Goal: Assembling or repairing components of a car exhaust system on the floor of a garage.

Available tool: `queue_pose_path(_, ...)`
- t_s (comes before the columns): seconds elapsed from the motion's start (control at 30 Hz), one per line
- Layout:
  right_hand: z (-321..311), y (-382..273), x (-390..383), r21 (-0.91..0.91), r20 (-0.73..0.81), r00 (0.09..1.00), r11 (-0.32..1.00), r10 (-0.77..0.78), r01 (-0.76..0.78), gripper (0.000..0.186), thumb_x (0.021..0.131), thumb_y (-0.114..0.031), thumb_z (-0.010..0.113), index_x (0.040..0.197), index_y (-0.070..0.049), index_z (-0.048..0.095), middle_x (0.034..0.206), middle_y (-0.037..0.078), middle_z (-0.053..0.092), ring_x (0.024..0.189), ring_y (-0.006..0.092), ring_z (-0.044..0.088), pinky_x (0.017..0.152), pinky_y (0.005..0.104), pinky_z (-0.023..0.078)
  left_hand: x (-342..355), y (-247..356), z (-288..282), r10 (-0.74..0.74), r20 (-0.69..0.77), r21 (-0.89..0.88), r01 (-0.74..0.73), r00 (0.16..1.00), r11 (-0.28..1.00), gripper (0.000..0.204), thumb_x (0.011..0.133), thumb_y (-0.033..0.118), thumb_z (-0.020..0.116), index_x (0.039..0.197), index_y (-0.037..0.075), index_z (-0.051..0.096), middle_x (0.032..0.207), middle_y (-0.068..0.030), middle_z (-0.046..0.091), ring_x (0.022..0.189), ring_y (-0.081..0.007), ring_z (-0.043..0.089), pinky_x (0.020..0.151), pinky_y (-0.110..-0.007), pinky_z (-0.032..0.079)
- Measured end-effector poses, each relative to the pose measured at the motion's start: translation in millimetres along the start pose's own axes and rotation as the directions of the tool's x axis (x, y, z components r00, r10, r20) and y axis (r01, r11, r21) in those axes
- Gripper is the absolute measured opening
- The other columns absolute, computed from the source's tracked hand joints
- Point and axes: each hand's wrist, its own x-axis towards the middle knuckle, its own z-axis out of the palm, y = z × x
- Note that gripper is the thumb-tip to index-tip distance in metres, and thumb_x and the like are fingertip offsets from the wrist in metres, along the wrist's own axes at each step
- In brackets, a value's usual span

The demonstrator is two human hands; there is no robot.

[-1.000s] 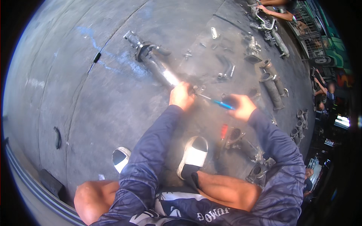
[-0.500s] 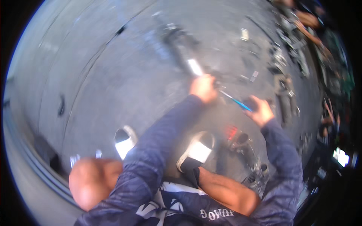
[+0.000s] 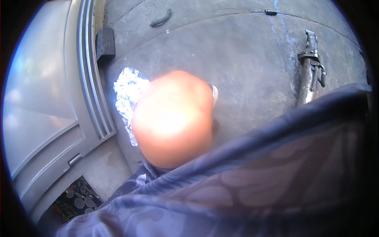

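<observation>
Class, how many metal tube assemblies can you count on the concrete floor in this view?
1: the metal tube assembly lies on the concrete floor at the upper right. Dark cloth in front covers its lower end and may hide others.

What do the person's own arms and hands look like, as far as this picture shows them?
A loose sleeve of dark blue-grey cloth shows, with a tonal, curving pattern and soft folds. Both hands are out of view, so their look cannot be told.
</observation>
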Motion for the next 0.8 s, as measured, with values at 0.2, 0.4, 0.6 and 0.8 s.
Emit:
queue_pose_path(0.2, -7.2, -0.3, -15.9, -0.107, -0.063, 0.993, 0.989, -0.104, 0.097, 0.038, 0.079, -0.002, 0.063, 0.117, 0.001, 0.056, 0.093, 0.013, 0.068, 0.086, 0.0185, 0.066, 0.081, 0.0300, 0.053, 107.1, -10.2, -33.4, 0.152, -0.062, -0.173, -0.161, 0.986, 0.972, 0.035, 0.079, 0.027, 0.065, 0.107, 0.007, 0.063, 0.102, -0.0160, 0.065, 0.092, -0.0274, 0.064, 0.077, -0.036, 0.053)
queue_pose_path(0.4, 16.1, -14.6, 8.5, -0.203, -0.188, 0.982, 0.979, -0.019, -0.020, 0.040, 0.080, -0.007, 0.065, 0.118, 0.000, 0.056, 0.089, 0.012, 0.069, 0.084, 0.0180, 0.067, 0.080, 0.0295, 0.053, 251.2, 71.0, -4.0, 0.348, 0.019, -0.455, -0.302, 0.937, 0.838, 0.043, 0.078, 0.031, 0.068, 0.114, 0.008, 0.062, 0.105, -0.0157, 0.065, 0.093, -0.0254, 0.064, 0.078, -0.034, 0.053)
queue_pose_path(0.6, -8.5, -29.4, 14.5, 0.399, -0.038, 0.907, 0.839, 0.419, -0.371, 0.030, 0.077, -0.004, 0.066, 0.106, 0.001, 0.060, 0.076, 0.006, 0.064, 0.050, 0.0085, 0.052, 0.039, 0.0261, 0.039, 367.1, 86.6, 83.5, 0.449, 0.407, 0.007, -0.494, 0.795, 0.869, 0.034, 0.080, 0.023, 0.067, 0.109, 0.005, 0.065, 0.100, -0.0175, 0.068, 0.090, -0.0268, 0.067, 0.080, -0.036, 0.054)
queue_pose_path(0.8, 6.3, -16.4, -9.6, -0.279, -0.403, 0.915, 0.956, -0.026, -0.096, 0.025, 0.074, -0.006, 0.066, 0.099, -0.001, 0.063, 0.080, 0.021, 0.067, 0.076, 0.0340, 0.068, 0.071, 0.0386, 0.053, 348.4, 51.9, 174.9, 0.257, 0.368, 0.155, -0.331, 0.894, 0.931, 0.035, 0.085, 0.029, 0.068, 0.105, 0.001, 0.066, 0.097, -0.0180, 0.069, 0.087, -0.0274, 0.069, 0.079, -0.036, 0.053)
